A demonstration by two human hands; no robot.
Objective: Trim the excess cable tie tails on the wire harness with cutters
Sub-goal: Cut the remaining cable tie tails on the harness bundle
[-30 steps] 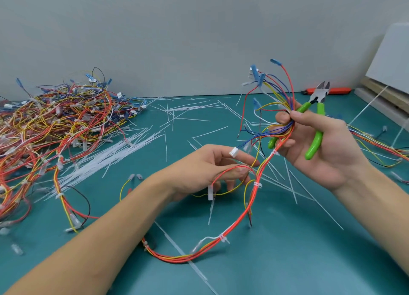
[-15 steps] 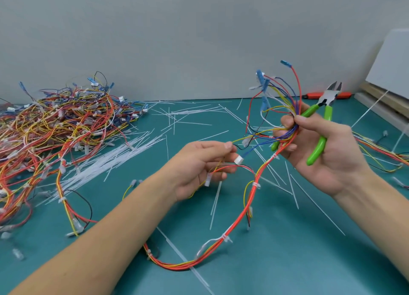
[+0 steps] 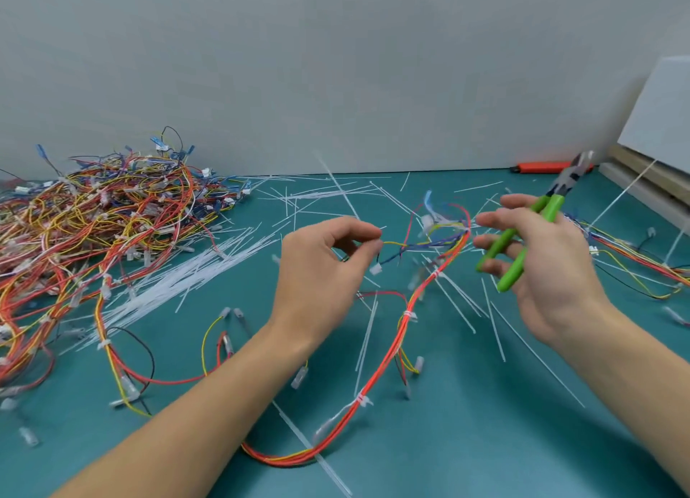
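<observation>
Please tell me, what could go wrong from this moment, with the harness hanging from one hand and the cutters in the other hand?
1. The left hand only pinches thin wires of the harness; they may slip out.
2. The right hand holds the green cutters with fingers spread, a loose hold; they could drop.
3. White tie tails lie close against the wires, so a blade may nick insulation.

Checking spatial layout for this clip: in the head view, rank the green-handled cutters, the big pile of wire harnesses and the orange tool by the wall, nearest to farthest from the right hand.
1. Green-handled cutters: held in the right hand itself.
2. Orange tool: at the back wall, above the hand in the frame.
3. Pile of wire harnesses: far left of the table, beyond the left hand.
</observation>
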